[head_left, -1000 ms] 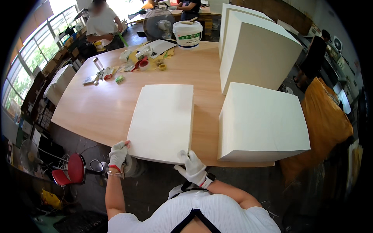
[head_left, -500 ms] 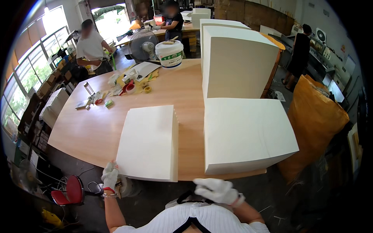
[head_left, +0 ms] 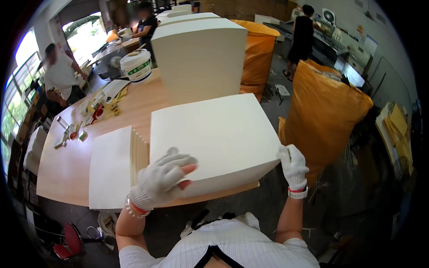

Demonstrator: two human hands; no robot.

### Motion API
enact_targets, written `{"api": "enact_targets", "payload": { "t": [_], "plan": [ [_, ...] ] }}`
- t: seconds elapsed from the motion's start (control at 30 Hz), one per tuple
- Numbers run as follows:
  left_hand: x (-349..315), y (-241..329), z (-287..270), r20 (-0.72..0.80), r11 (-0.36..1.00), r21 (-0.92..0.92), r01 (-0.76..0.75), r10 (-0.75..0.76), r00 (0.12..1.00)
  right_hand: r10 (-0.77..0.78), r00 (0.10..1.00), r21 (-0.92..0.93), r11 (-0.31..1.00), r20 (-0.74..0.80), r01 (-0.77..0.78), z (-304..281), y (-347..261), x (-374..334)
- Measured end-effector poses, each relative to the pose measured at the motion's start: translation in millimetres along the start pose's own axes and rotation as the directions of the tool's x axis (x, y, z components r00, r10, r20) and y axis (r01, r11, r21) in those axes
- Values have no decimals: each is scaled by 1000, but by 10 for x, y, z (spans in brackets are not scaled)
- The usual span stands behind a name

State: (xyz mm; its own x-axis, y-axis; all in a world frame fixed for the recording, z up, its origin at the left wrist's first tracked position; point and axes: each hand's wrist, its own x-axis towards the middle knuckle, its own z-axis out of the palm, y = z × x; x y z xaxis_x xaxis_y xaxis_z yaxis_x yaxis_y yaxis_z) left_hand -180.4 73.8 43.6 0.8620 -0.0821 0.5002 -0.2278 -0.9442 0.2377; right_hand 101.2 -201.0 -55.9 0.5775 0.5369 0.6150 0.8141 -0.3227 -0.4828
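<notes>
A big stack of white paper sheets (head_left: 210, 138) lies at the near edge of the wooden table. At its right near corner is my right hand (head_left: 292, 166), in a white glove, with its fingers bent round the corner of the sheets. My left hand (head_left: 165, 176), gloved but with bare thumb and fingertip showing, hovers over the stack's left near edge, fingers apart and holding nothing. To its left sits a lower stack of white sheets (head_left: 109, 167), with small steps along its right side. Behind stands a taller white stack (head_left: 201, 58).
Tape rolls (head_left: 99, 114) and other small items lie on the table's left part (head_left: 134, 114). A white bucket (head_left: 136, 65) stands beyond, near a fan (head_left: 108, 62). Large orange sacks (head_left: 324, 116) flank the right side. Several people work farther off. A red chair (head_left: 73, 238) is at lower left.
My view has swung right. My left hand has left the lower stack's corner and come over the bigger stack. My right hand has moved from my waist to that stack's right corner.
</notes>
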Motion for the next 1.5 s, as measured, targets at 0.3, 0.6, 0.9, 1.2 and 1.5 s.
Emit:
{"api": "enact_targets", "payload": {
  "t": [0.3,0.6,0.9,1.2,1.5],
  "plan": [
    [1157,-57,918,325,995,-88,45,-14,946,-359,915,-90,933,-187,348,-4,-508,727],
    [1127,-13,1054,279,910,-358,210,-110,954,-571,783,-387,799,-249,460,165,-227,701],
    [1055,-113,1060,338,841,-460,285,-131,932,-470,810,-275,878,-349,391,199,-254,631],
    [1051,-103,1019,228,933,-347,99,-19,973,-493,779,-141,867,-388,478,178,-241,627],
    [1051,-108,1089,183,915,-389,110,-40,982,-494,806,-321,860,-326,398,239,-183,577]
  ]
}}
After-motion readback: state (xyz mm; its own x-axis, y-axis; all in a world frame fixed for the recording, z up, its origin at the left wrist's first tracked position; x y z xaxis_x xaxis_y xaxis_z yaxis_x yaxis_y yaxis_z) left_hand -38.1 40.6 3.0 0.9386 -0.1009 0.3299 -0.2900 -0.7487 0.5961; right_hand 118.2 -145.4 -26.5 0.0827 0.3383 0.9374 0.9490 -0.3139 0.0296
